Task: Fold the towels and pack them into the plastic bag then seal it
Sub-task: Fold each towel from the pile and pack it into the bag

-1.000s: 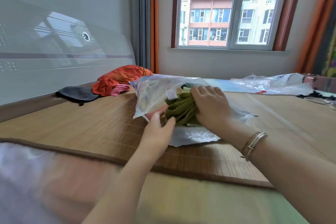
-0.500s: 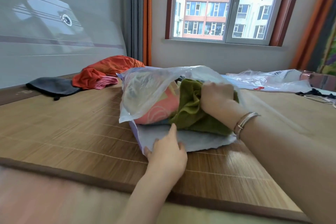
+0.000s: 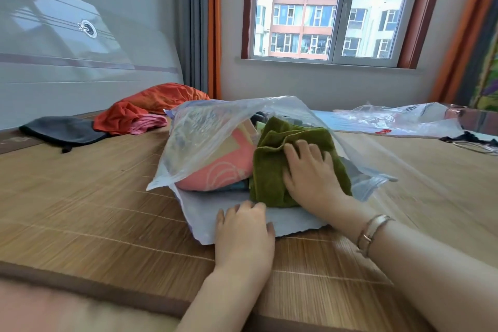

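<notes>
Under the right hand (image 3: 310,178), green towel (image 3: 269,170).

Home bedroom: bamboo mat (image 3: 80,210) on bed, headboard (image 3: 80,62), curtained window (image 3: 323,13).

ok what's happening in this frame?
A person is packing towels into a clear plastic bag lying on a bamboo mat. The right hand presses flat on a green towel sitting in the bag's open mouth, beside a pink patterned towel already inside. The left hand holds down the bag's lower flap. The bag is not sealed. An orange cloth pile and a dark cloth lie farther back.
</notes>
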